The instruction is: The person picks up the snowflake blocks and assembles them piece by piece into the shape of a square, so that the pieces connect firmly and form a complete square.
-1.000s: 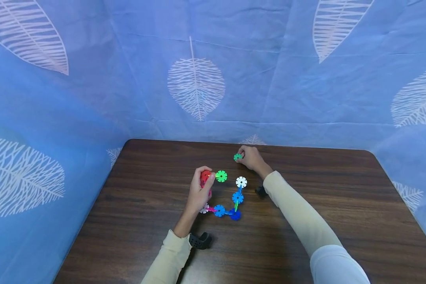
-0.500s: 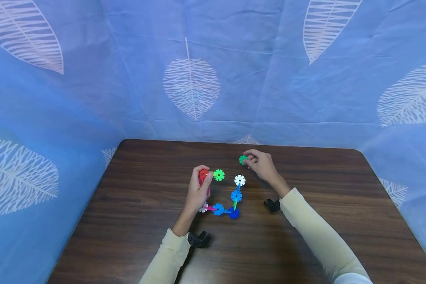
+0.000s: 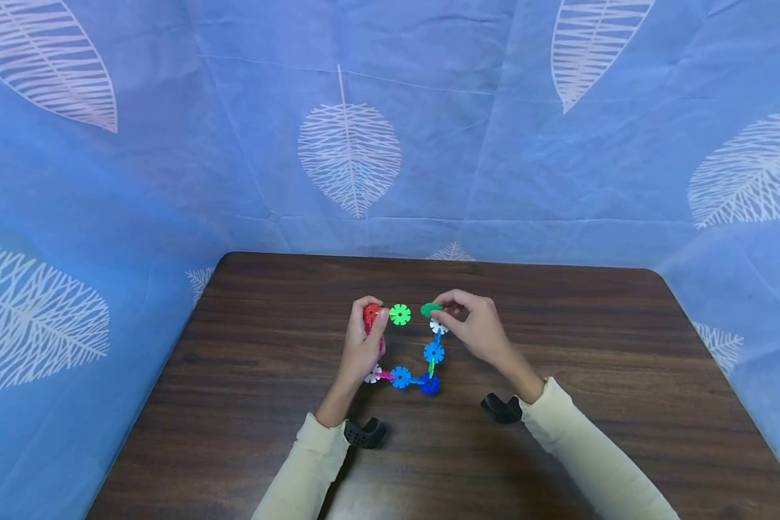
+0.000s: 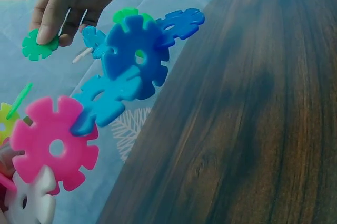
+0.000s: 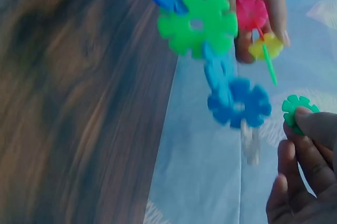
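Note:
My left hand (image 3: 362,348) grips a chain of notched plastic snowflake discs at its red disc (image 3: 372,313) and the pink part below it. The chain bends into an open ring: a bright green disc (image 3: 399,315) is at one end and a white disc (image 3: 438,327) at the other. Blue discs (image 3: 433,352) make up much of its right side and bottom. Between thumb and fingers, my right hand (image 3: 479,328) pinches a separate darker green disc (image 5: 296,109). In the head view this disc partly overlaps the white one; in the right wrist view they are apart.
A dark brown wooden table (image 3: 247,433) lies below both hands. Blue cloth (image 3: 481,144) with white leaf prints hangs behind it and on the sides. Each wrist wears a black band, such as the left band (image 3: 365,433).
My right hand, still pinching the green disc, has come nearer me and brought the disc down beside the white end. The disc has turned flatter. The left hand keeps its grip almost in place.

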Action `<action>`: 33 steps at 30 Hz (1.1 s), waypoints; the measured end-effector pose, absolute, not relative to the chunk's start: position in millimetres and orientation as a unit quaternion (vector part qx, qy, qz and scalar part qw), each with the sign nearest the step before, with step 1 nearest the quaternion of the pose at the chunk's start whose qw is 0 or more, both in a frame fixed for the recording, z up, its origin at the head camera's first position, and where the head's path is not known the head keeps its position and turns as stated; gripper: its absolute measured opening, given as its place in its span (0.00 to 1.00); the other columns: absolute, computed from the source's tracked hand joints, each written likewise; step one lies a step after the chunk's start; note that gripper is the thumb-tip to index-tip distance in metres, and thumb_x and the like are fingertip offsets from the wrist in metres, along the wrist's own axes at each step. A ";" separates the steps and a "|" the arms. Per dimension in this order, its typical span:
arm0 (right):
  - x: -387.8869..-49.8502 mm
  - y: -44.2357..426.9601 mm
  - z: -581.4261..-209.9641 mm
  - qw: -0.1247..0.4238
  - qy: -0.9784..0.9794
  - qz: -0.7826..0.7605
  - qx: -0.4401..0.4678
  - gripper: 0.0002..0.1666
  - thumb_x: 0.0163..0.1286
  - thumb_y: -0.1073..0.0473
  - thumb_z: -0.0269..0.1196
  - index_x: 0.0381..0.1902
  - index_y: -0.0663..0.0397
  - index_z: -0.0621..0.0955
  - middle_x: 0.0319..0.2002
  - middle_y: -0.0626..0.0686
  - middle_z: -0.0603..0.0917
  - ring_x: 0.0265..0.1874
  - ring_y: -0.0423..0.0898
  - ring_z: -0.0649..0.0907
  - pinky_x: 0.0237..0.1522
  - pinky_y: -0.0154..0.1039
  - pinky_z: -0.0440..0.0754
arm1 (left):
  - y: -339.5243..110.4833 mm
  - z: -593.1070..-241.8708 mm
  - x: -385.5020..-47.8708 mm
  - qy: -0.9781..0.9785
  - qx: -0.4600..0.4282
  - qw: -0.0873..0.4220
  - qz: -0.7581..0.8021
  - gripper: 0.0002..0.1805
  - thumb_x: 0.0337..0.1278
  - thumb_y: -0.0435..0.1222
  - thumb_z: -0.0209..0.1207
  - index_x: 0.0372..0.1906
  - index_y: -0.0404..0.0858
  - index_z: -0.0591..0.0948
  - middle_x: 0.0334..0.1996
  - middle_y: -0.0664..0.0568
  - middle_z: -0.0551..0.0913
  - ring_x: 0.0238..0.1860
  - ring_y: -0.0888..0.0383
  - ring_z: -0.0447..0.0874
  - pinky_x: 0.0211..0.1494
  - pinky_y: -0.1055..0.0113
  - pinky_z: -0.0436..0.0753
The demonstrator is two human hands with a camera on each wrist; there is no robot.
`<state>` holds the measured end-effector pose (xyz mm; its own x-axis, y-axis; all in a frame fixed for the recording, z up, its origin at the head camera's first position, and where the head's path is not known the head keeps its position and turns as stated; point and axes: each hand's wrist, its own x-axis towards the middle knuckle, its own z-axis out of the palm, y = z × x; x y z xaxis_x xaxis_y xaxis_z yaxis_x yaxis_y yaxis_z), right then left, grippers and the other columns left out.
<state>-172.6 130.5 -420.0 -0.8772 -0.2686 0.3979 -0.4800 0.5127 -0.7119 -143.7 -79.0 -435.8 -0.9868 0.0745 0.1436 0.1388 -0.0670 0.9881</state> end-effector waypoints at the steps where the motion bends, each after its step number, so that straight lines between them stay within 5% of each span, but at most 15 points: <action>1: -170.5 128.6 -420.4 0.126 -0.862 0.440 0.219 0.05 0.60 0.61 0.67 0.36 0.50 0.83 0.29 0.48 0.84 0.23 0.39 0.75 0.23 0.32 0.69 | -78.8 -435.4 -143.5 -0.683 -0.077 0.022 -0.726 0.18 0.69 0.32 0.49 0.57 0.29 0.61 0.25 0.41 0.65 0.11 0.62 0.63 0.15 0.76 0.67; 8: -165.6 117.9 -428.7 0.177 -0.857 0.427 0.229 0.06 0.56 0.64 0.70 0.32 0.52 0.84 0.33 0.50 0.84 0.26 0.40 0.76 0.24 0.36 0.74 | -77.1 -433.9 -142.4 -0.677 -0.071 0.016 -0.733 0.18 0.69 0.32 0.48 0.57 0.27 0.61 0.27 0.31 0.64 0.11 0.63 0.63 0.14 0.76 0.66; 13: -164.5 114.7 -433.3 0.179 -0.857 0.429 0.222 0.05 0.57 0.62 0.70 0.32 0.52 0.84 0.33 0.50 0.85 0.27 0.40 0.78 0.24 0.32 0.76 | -76.9 -430.7 -140.7 -0.680 -0.073 0.012 -0.729 0.19 0.70 0.32 0.48 0.58 0.26 0.60 0.24 0.46 0.65 0.11 0.63 0.63 0.15 0.76 0.66; 33: -161.0 109.2 -444.1 0.284 -0.841 0.376 0.266 0.07 0.51 0.66 0.73 0.28 0.56 0.85 0.26 0.50 0.84 0.31 0.45 0.82 0.37 0.45 0.79 | -71.9 -432.9 -138.8 -0.691 -0.088 0.009 -0.718 0.17 0.70 0.32 0.48 0.57 0.29 0.62 0.24 0.52 0.67 0.11 0.64 0.62 0.14 0.76 0.65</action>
